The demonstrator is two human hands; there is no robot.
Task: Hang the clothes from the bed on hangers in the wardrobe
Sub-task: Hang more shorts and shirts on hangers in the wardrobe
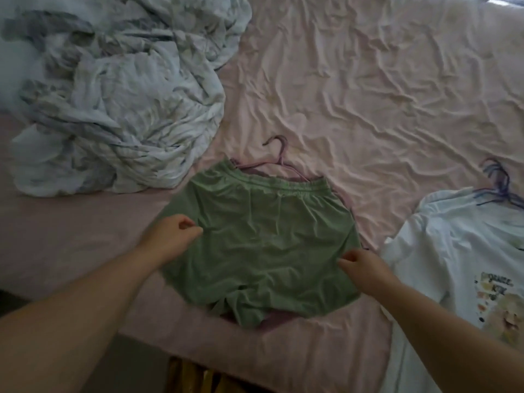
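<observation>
- A pair of green shorts [263, 242] lies flat near the front edge of a bed [368, 89] covered in a wrinkled pink sheet, elastic waistband toward the far side and leg openings toward the person.
- The left hand [174, 236] has its fingers curled in at the left side seam of the shorts, fingertips at the fabric; whether they actually pinch the cloth cannot be told from this view.
- The right hand [361, 266] sits at the lower right hem with its fingers curled, apparently gripping the edge of the shorts.
- A pink hanger [279, 160] lies just beyond the waistband, its hook pointing away from the person and its shoulders partly hidden beneath the green fabric.
- A strip of darker mauve cloth [272, 321] shows from under the leg openings; what it is cannot be told.
- To the right, a white T-shirt [453, 251] with a printed picture and lettering on its front lies on the bed, just beside the shorts.
- A purple hanger [499, 182] sits at the T-shirt's collar, hook pointing to the far side.
- At upper left, a crumpled pale blue duvet [113, 95] is heaped on the sheet, apart from the shorts.
</observation>
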